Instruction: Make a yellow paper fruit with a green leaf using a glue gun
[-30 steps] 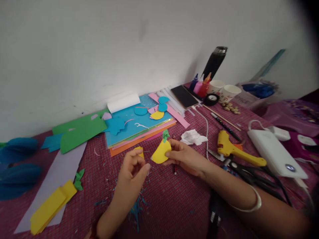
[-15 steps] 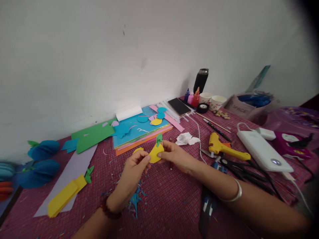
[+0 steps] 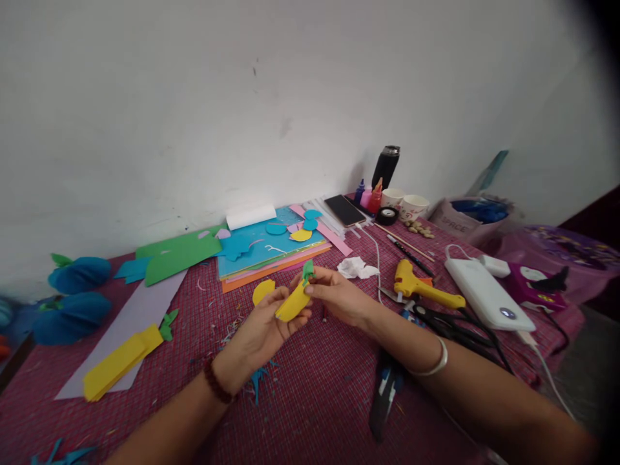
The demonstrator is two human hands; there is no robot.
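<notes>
Both my hands meet over the middle of the red checked cloth (image 3: 329,394). My right hand (image 3: 339,295) pinches the top of a folded yellow paper piece (image 3: 292,305) that carries a small green paper leaf (image 3: 308,269). My left hand (image 3: 264,323) lies palm up under the piece, its fingers curled against the lower edge. A second yellow paper cut-out (image 3: 262,290) lies on the cloth just behind my left hand.
A stack of coloured paper sheets (image 3: 266,248) lies behind my hands, green sheets (image 3: 177,252) to its left. Yellow glue gun (image 3: 421,287), black scissors (image 3: 450,320), white power bank (image 3: 482,294) and crumpled tissue (image 3: 356,267) sit right. Yellow folded strip (image 3: 121,361) and blue paper flowers (image 3: 72,297) lie left.
My left hand has come up under the yellow piece and now touches it; the piece has tilted flatter. The camera has pulled back and shows more of the table.
</notes>
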